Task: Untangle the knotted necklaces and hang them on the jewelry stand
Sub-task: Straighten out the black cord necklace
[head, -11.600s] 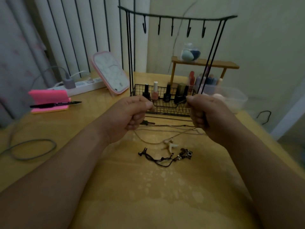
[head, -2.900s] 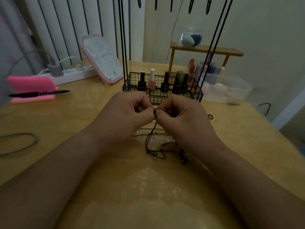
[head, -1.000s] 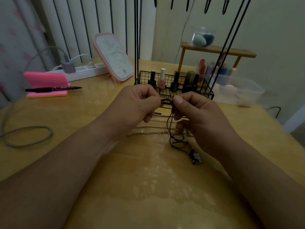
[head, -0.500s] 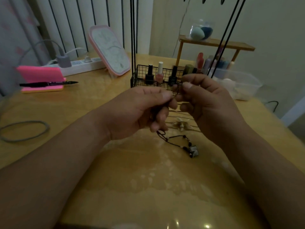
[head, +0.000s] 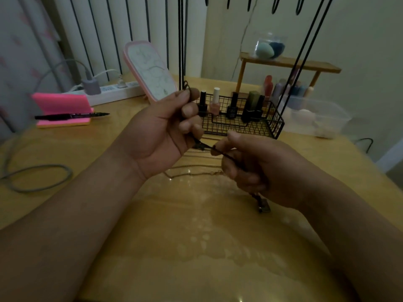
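Observation:
My left hand [head: 165, 129] is raised above the table with its fingers curled round the black cord necklace [head: 205, 146]. My right hand [head: 257, 168] pinches the same cord a little lower and to the right; the cord runs taut between them. The cord's dark pendant [head: 263, 207] hangs just below my right hand, near the table. Thin gold chains [head: 192, 173] lie on the table under both hands. The black wire jewelry stand [head: 244, 125] rises behind, with its hooks [head: 275, 5] at the top edge.
Nail polish bottles [head: 216, 102] fill the stand's basket. Behind it are a pink mirror [head: 150, 70], a wooden shelf [head: 287, 63] and a clear plastic box [head: 316, 114]. At left lie pink notes with a pen [head: 69, 115], a power strip [head: 109, 92] and a grey cable [head: 37, 177].
My left hand has lifted and turned upright with the cord. My right hand has dropped lower and rightward, pulling the cord taut; the pendant now hangs under it.

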{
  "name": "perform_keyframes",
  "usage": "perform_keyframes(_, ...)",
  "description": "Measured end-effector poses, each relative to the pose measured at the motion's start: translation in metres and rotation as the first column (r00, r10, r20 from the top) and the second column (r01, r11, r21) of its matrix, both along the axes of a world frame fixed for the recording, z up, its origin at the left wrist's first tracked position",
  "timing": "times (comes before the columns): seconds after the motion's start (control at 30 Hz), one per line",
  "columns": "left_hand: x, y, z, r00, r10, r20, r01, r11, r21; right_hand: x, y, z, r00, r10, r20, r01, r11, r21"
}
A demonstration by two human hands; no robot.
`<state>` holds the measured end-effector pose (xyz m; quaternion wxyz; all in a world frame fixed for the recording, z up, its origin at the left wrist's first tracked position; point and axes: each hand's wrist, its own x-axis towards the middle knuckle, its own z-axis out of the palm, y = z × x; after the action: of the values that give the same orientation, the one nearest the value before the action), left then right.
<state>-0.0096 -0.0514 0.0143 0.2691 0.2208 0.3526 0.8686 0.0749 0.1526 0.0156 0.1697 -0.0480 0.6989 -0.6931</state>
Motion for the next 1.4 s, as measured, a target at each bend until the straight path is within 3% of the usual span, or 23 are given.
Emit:
perform_keyframes(0.2,-0.002,-0.002,0.001,0.998,0.031,0.052,-0.034,0.998,0.049,0.002,0.012,0.004,0.989,0.095,-0.11,-0.084,0.991,0.105)
perform_keyframes(0.37,-0.005,-0.007,0.003,0.991,0.079,0.106,-0.087,0.993,0.079,0.003,0.021,0.006,0.975,0.188,-0.122,-0.176,0.979,0.104)
perform_keyframes(0.6,-0.003,-0.013,0.001,0.999,-0.004,0.038,0.002,0.999,0.054,0.005,0.028,0.009,0.922,0.36,-0.146,-0.35,0.933,0.088)
perform_keyframes(0.73,0.0,-0.018,0.003,0.986,-0.054,-0.16,0.019,0.977,-0.213,0.009,0.032,0.014,0.931,0.301,-0.209,-0.274,0.95,0.147)
perform_keyframes(0.83,0.009,-0.01,0.001,0.912,-0.168,-0.375,-0.028,0.885,-0.465,0.009,0.032,0.016,0.94,0.201,-0.275,-0.177,0.978,0.108)
perform_keyframes(0.93,0.016,-0.004,-0.004,0.838,-0.293,-0.46,-0.044,0.805,-0.592,0.009,0.033,0.017,0.94,0.131,-0.314,-0.108,0.99,0.092)
perform_keyframes(1.4,0.015,-0.002,-0.006,0.845,-0.212,-0.49,-0.092,0.846,-0.525,0.01,0.032,0.017,0.944,0.073,-0.322,0.006,0.972,0.236)
